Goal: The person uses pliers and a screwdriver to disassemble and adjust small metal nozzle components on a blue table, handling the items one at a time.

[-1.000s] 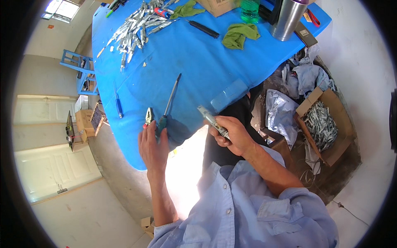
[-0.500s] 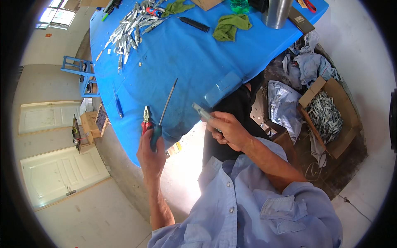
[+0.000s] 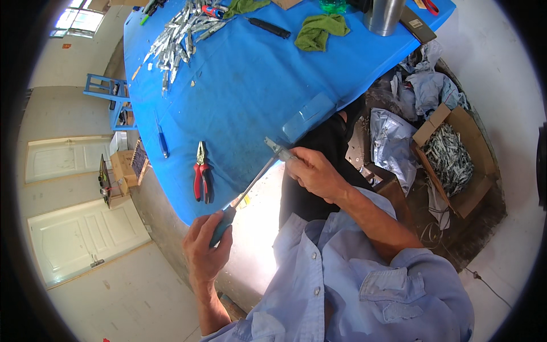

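My left hand (image 3: 206, 246) is closed around the teal handle of a screwdriver (image 3: 259, 178), low in front of the table's near edge. Its long shaft slants up to the right, and the tip meets a small grey metal piece (image 3: 272, 145). That narrow piece is pinched in the fingers of my right hand (image 3: 316, 175), which cover its near end, so its exact kind does not show. Red-handled pliers (image 3: 201, 174) lie on the blue table cover (image 3: 239, 85), just beyond my left hand. Further left rests a blue-handled screwdriver (image 3: 162, 142).
A heap of similar metal pieces (image 3: 179, 43) lies at the far left of the table. Behind are a black tool (image 3: 269, 27), a green cloth (image 3: 320, 33) and a steel tumbler (image 3: 383, 16). On the right, a cardboard box (image 3: 483, 142) holds many more pieces beside silvery bags (image 3: 392, 145).
My left hand has drawn back toward me from beside the pliers. The screwdriver has swung to the right, and its tip now meets the metal piece. My right hand has barely moved.
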Demonstrator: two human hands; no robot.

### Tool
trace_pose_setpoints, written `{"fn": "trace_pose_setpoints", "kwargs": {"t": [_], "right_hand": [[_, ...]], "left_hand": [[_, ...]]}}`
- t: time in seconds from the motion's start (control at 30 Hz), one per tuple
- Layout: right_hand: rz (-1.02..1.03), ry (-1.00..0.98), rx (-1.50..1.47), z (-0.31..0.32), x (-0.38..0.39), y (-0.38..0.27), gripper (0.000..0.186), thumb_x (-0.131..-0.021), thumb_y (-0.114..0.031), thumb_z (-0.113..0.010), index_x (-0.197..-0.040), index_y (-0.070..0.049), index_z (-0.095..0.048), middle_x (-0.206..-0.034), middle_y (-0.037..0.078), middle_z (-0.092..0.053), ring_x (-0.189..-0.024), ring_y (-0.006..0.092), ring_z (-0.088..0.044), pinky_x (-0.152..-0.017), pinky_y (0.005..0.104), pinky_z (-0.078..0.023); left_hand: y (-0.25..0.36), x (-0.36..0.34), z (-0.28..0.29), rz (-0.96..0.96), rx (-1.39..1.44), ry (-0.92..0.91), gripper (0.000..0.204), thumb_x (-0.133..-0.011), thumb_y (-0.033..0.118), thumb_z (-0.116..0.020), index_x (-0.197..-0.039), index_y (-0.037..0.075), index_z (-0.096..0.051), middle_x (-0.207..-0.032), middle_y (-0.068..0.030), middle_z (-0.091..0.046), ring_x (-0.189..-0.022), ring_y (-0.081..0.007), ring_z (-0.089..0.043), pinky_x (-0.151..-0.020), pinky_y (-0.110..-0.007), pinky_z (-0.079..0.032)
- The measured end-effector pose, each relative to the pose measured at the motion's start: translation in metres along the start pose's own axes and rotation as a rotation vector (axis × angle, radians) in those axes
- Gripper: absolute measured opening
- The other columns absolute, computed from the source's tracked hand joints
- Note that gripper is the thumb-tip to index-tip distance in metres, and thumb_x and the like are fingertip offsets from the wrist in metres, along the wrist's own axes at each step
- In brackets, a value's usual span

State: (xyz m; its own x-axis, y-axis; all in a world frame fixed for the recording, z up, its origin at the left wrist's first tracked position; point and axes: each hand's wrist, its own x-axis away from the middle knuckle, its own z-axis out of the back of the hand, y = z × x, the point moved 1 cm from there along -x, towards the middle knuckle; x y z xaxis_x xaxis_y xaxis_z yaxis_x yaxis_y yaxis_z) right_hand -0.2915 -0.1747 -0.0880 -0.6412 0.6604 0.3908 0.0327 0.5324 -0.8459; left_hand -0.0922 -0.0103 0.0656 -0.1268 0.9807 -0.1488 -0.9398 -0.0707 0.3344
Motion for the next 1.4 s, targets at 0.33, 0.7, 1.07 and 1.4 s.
{"fn": "trace_pose_setpoints", "kwargs": {"t": [0.33,0.7,1.07,1.4], "right_hand": [[-0.013,-0.024,-0.087,0.0,-0.002,0.001,0.027,-0.102,-0.025,-0.055,-0.091,-0.002,-0.062,-0.074,-0.001,-0.052,-0.069,0.0086,-0.046,-0.062,0.029,-0.038],[0.017,-0.051,-0.07,0.002,-0.004,0.001,0.036,-0.106,-0.028,-0.057,-0.107,0.005,-0.069,-0.08,0.001,-0.057,-0.075,0.0093,-0.051,-0.068,0.0277,-0.043],[-0.002,-0.056,-0.023,0.003,-0.004,-0.004,0.037,-0.106,-0.029,-0.056,-0.109,0.005,-0.07,-0.08,0.002,-0.056,-0.075,0.0105,-0.051,-0.069,0.0283,-0.043],[0.246,-0.075,0.147,0.006,-0.015,0.011,0.029,-0.107,-0.021,-0.05,-0.092,0.001,-0.061,-0.068,-0.003,-0.043,-0.058,0.0062,-0.039,-0.05,0.0259,-0.031]], "left_hand": [[-0.001,0.003,0.006,-0.039,-0.093,0.008,0.034,-0.078,-0.007,-0.079,-0.11,0.002,-0.07,-0.101,-0.0147,-0.071,-0.085,-0.0313,-0.072,-0.072,-0.038,-0.057],[-0.008,0.0,0.004,-0.073,-0.103,0.006,0.036,-0.078,-0.007,-0.081,-0.112,0.002,-0.07,-0.1,-0.0144,-0.071,-0.085,-0.031,-0.071,-0.071,-0.039,-0.056],[-0.011,-0.004,0.003,-0.097,-0.087,-0.001,0.037,-0.077,-0.008,-0.081,-0.112,0.002,-0.069,-0.101,-0.0151,-0.071,-0.086,-0.0319,-0.071,-0.072,-0.039,-0.056],[-0.019,-0.007,-0.005,-0.052,-0.119,-0.072,0.039,-0.079,-0.008,-0.078,-0.115,0.001,-0.068,-0.101,-0.0154,-0.073,-0.088,-0.0322,-0.07,-0.075,-0.04,-0.055]]}}
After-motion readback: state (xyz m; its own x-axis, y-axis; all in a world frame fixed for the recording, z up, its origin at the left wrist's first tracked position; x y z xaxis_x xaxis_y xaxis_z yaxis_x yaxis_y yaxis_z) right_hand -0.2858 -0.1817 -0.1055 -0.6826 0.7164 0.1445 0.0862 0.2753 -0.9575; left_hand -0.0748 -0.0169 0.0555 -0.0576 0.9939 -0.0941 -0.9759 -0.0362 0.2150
